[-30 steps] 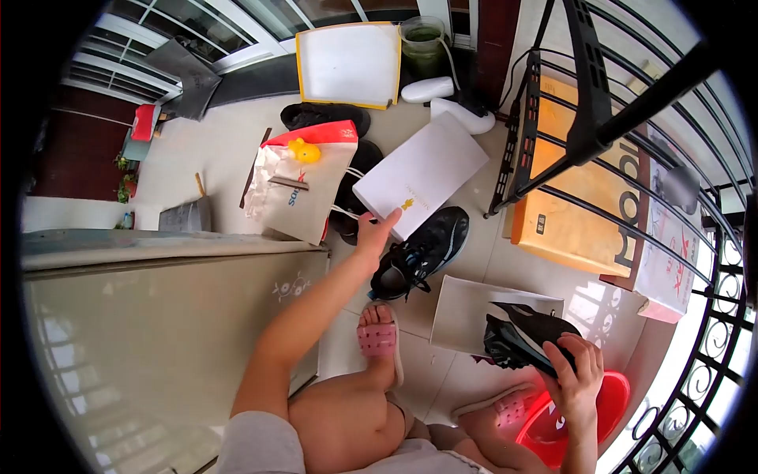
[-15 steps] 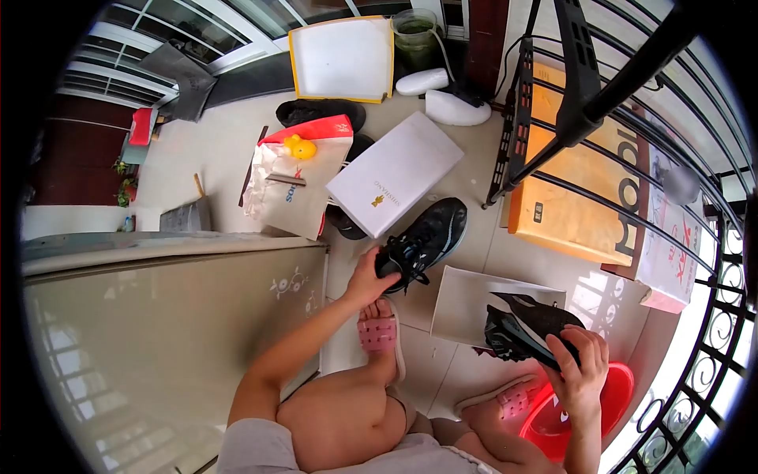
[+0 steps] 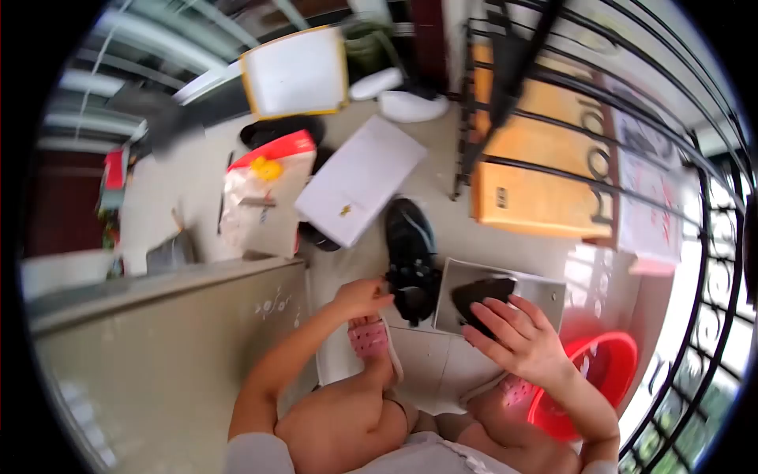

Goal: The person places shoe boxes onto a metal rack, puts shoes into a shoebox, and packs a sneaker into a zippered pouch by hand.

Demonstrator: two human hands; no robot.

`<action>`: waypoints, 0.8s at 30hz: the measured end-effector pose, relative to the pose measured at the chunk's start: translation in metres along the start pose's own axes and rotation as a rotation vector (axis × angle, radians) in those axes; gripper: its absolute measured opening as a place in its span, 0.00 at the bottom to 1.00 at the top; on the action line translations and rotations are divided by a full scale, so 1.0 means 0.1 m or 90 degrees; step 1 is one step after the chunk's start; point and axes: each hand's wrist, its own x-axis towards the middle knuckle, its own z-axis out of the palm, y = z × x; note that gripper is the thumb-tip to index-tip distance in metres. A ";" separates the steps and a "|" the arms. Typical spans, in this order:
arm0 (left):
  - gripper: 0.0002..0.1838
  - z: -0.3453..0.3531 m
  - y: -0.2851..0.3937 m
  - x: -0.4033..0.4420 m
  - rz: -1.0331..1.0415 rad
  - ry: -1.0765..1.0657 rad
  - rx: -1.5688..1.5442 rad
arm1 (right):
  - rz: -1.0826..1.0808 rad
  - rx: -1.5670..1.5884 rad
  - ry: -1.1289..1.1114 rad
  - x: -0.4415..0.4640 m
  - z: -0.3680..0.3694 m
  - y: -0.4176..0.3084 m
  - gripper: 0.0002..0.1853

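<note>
1. The right hand lies over a dark shoe at the pale open box, on the near right. Its fingers are spread and slightly bent across the shoe; the thumb is hidden, so I cannot tell how firmly they hold. A loose hold could let the shoe drop crookedly or catch on the box's wall.
2. The left hand is just beside the heel end of a black shoe on the floor, left of the box. Its fingers are partly curled; blur hides whether they touch or grip it. Taking only the collar or laces could make the shoe swing or slip.
3. That shoe's heel end is right by the box's left wall, so a sideways knock could shift the box.
4. A red basin stands to the right, near the right forearm; a careless elbow could bump it.
</note>
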 end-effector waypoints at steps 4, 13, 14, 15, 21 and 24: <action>0.29 -0.17 -0.02 -0.02 0.054 0.103 0.005 | 0.060 0.070 0.063 -0.37 -0.01 0.05 0.20; 0.17 -0.44 0.39 0.38 0.233 0.102 -0.174 | 0.876 0.411 -0.153 -2.33 0.15 -0.73 0.14; 0.16 -0.51 0.41 0.48 0.244 0.160 -0.224 | 0.960 0.411 -0.182 -2.53 0.20 -0.93 0.15; 0.14 -0.56 0.55 0.56 0.283 0.190 -0.236 | 1.018 0.451 -0.199 -2.81 0.32 -1.13 0.15; 0.11 -0.72 0.96 1.10 0.275 0.191 -0.236 | 1.141 0.763 -0.084 -3.56 1.24 -2.61 0.25; 0.09 -0.67 0.96 1.34 0.318 0.213 -0.262 | 1.470 0.935 0.311 -3.47 1.26 -2.64 0.27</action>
